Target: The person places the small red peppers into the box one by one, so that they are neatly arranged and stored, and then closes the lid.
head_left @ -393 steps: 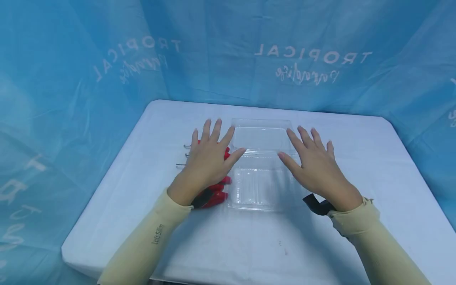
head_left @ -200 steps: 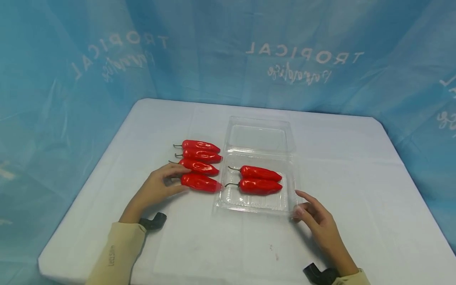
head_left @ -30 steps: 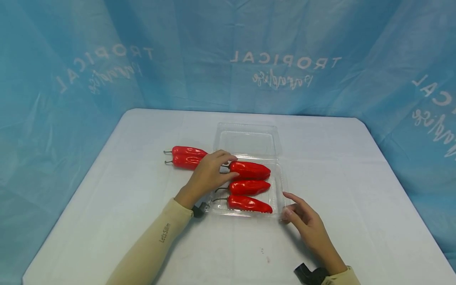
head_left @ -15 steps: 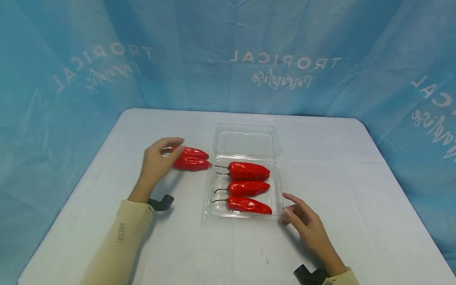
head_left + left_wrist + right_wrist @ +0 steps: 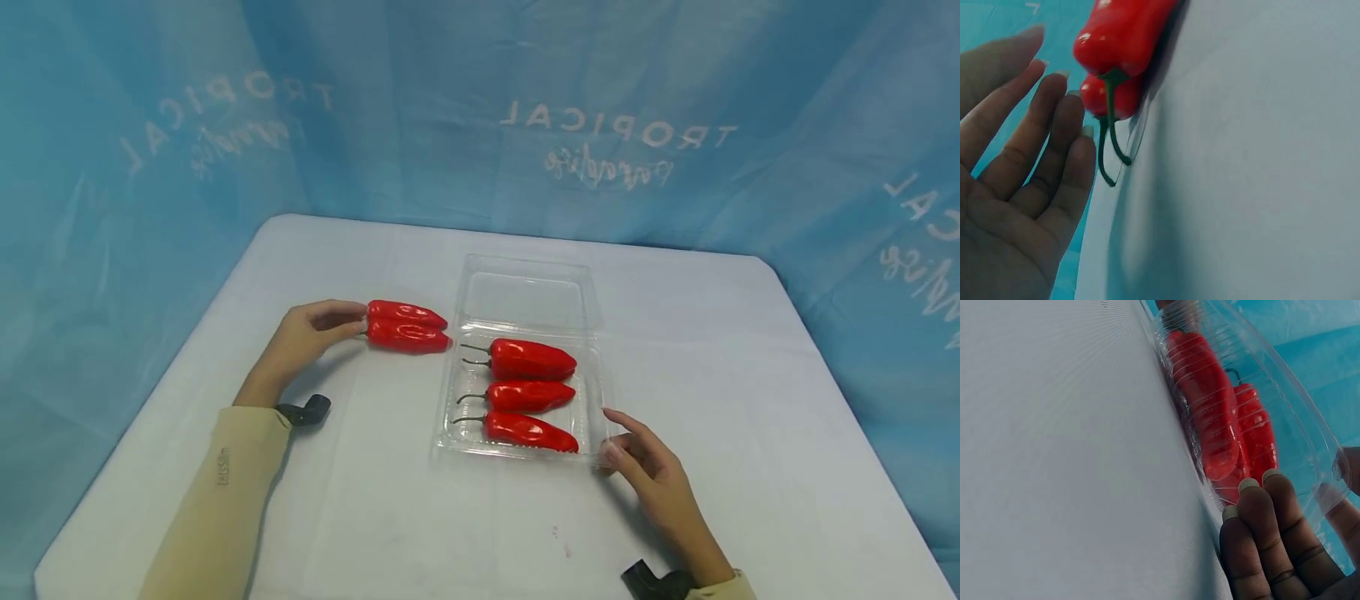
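Two red peppers lie side by side left of the container, a far one (image 5: 405,313) and a near one (image 5: 408,337). My left hand (image 5: 303,337) is at their stem end, fingers extended around the stems; in the left wrist view the fingers (image 5: 1075,165) stand beside the pepper stems (image 5: 1110,119) without gripping. A clear plastic container (image 5: 528,293) lies with its lid folded back. Several red peppers (image 5: 531,396) rest in its base, stems to the left. My right hand (image 5: 656,479) pinches the base's near right corner; its thumb is on the rim (image 5: 1325,434) in the right wrist view.
The white-covered table (image 5: 420,517) has rounded corners. Blue printed curtains (image 5: 420,125) hang behind it and at both sides. Black wrist mounts (image 5: 306,411) stick out below the hands.
My left hand has left a pepper in the container and moved left to the two outside, now around their stems. Since 13 s ago several peppers moved into the container. The right hand stays at the corner.
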